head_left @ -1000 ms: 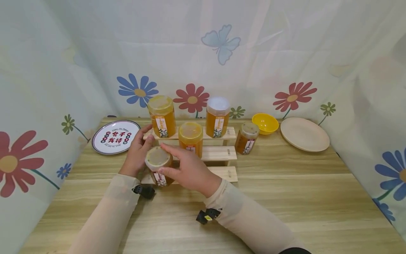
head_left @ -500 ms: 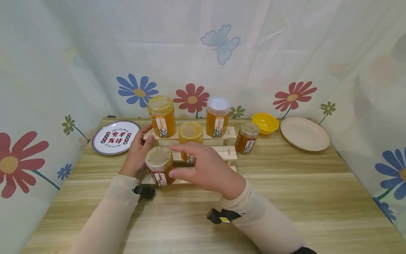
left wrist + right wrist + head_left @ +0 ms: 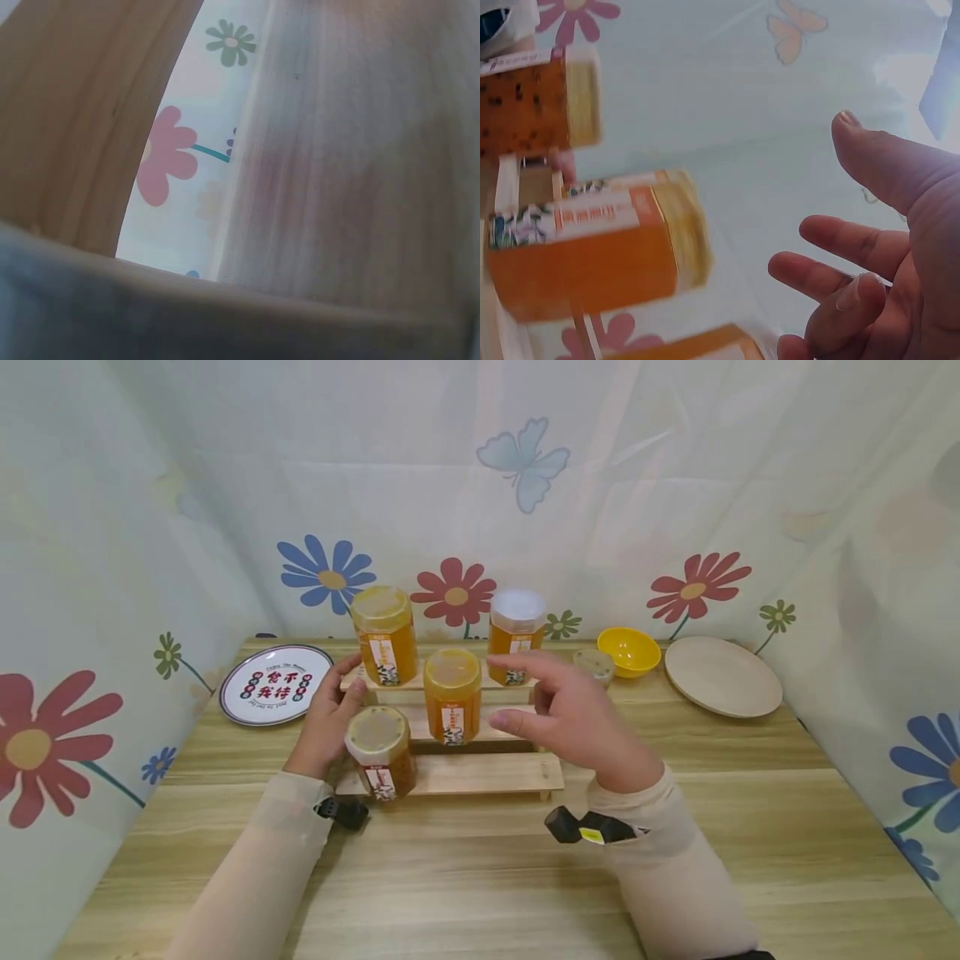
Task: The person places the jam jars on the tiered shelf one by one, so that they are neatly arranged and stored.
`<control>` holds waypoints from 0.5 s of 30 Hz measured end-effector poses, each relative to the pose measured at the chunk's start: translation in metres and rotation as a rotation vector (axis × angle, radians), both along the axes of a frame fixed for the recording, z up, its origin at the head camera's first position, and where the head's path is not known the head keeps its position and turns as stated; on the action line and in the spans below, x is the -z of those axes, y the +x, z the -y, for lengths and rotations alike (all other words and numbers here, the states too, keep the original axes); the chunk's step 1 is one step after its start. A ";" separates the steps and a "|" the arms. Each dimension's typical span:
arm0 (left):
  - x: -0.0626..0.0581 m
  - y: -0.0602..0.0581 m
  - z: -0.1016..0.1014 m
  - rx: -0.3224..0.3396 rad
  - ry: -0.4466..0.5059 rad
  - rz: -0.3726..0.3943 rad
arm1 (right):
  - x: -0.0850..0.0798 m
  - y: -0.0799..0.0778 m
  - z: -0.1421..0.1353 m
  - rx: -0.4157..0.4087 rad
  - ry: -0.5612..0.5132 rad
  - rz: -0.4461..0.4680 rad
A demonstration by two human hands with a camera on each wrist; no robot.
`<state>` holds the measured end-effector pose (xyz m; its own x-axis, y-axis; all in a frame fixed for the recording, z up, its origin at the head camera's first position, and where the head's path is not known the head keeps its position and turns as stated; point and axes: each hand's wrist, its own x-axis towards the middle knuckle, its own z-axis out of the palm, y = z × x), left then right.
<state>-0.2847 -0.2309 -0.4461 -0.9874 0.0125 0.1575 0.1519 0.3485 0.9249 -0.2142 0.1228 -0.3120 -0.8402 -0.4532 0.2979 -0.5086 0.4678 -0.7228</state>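
Note:
My left hand (image 3: 326,718) grips the left end of a three-tier wooden display stand (image 3: 487,772), its thumb in front of the top tier's end. Beside that hand, a dark honey jar (image 3: 380,756) stands at the left of the lowest tier. On the middle tier is an orange honey jar (image 3: 453,697), also large in the right wrist view. My right hand (image 3: 581,718), thumb and fingers apart, hovers over the stand's right side holding nothing. It partly hides the white-lidded honey jar (image 3: 516,622) on the top tier and the small dark jar (image 3: 595,664) on the table.
Another honey jar (image 3: 386,639) occupies the top tier's left. A white printed plate (image 3: 240,693) lies left of the stand. Toward the back right are a yellow bowl (image 3: 630,653) and a beige plate (image 3: 723,677). Flowered cloth (image 3: 675,502) encloses the wooden table (image 3: 465,893).
My right hand has let go of the dark jar on the lowest tier and moved right, past the middle-tier jar. My left hand and the stand have kept their place.

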 end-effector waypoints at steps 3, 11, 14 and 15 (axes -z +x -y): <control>-0.001 0.000 0.000 0.000 0.002 -0.009 | 0.000 -0.004 -0.014 0.051 0.012 0.013; 0.002 -0.001 0.002 0.010 0.009 -0.032 | -0.004 -0.019 -0.054 0.188 -0.013 0.057; 0.003 -0.002 0.001 0.014 0.014 -0.035 | -0.004 -0.025 -0.068 0.239 -0.013 0.100; 0.003 -0.002 0.001 0.014 0.016 -0.035 | -0.003 -0.027 -0.072 0.252 -0.023 0.113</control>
<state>-0.2864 -0.2321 -0.4495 -0.9812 0.0236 0.1918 0.1886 0.3313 0.9245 -0.2413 0.1948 -0.3088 -0.9539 -0.2203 0.2038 -0.2942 0.5522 -0.7801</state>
